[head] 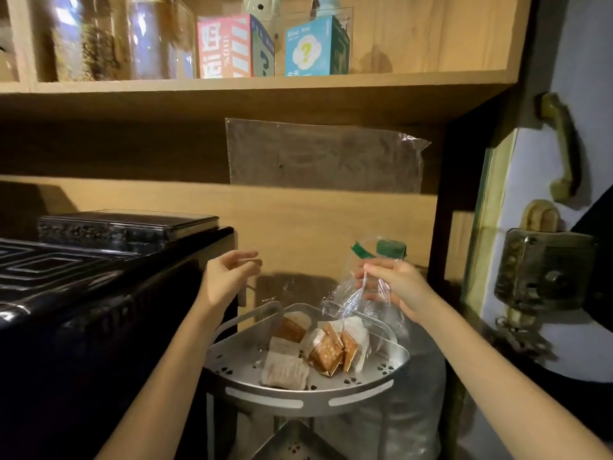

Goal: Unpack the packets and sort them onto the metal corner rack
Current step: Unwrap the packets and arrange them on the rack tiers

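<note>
A silver metal corner rack (308, 398) stands low in the middle, with a second tier (292, 443) below it. On its top tier lie several small packets: orange dotted ones (326, 355) and pale whitish ones (285, 371). My right hand (394, 285) pinches a clear plastic bag (351, 298) with a green strip, held just above the rack's back right. The bag hangs down to the packets. My left hand (229, 277) hovers above the rack's left side, fingers apart and holding nothing.
A black appliance (99, 310) with a dark tin (126, 224) on top stands to the left. A large clear water bottle with a green cap (391, 249) stands behind the rack. Above, a wooden shelf (252, 83) carries jars and boxes. A padlocked door (544, 270) is at right.
</note>
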Available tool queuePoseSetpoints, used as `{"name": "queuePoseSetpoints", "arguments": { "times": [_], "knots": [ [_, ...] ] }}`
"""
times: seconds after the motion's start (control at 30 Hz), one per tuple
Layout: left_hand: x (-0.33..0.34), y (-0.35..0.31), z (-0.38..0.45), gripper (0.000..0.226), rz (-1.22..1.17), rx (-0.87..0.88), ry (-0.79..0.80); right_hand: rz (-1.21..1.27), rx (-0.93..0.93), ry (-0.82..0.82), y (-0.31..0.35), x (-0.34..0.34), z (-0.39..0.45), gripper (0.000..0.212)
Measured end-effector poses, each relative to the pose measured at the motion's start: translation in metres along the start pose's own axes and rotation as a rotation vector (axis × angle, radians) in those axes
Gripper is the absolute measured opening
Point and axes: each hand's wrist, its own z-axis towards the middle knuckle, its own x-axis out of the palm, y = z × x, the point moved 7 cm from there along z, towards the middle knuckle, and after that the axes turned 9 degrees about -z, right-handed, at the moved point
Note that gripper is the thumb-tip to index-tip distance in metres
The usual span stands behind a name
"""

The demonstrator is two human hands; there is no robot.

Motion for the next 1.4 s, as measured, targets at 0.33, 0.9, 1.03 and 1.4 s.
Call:
{"name": "queuePoseSetpoints", "arguments": {
  "times": [0.33, 0.9, 1.03, 1.4],
  "knots": [
    [0.012, -0.047, 0.002, 0.014, -0.048, 0.179, 0.053, -0.016, -0.13, -0.135, 0.043, -0.031, -0.006, 0.017],
    [0.027, -0.088, -0.032, 0.034, -0.346, 0.015, 0.491, 0.098, -0.198, 0.14, 0.076, -0.065, -0.055, 0.03],
    [0.03, -0.075, -0.043, 0.031, -0.41, -0.058, 0.55, 0.281, -0.105, 0.16, 0.05, -0.066, -0.068, 0.031],
    [0.029, -0.023, -0.089, 0.021, -0.314, -0.087, 0.587, 0.721, 0.185, 0.328, -0.029, -0.044, -0.114, 0.038]
  ]
}}
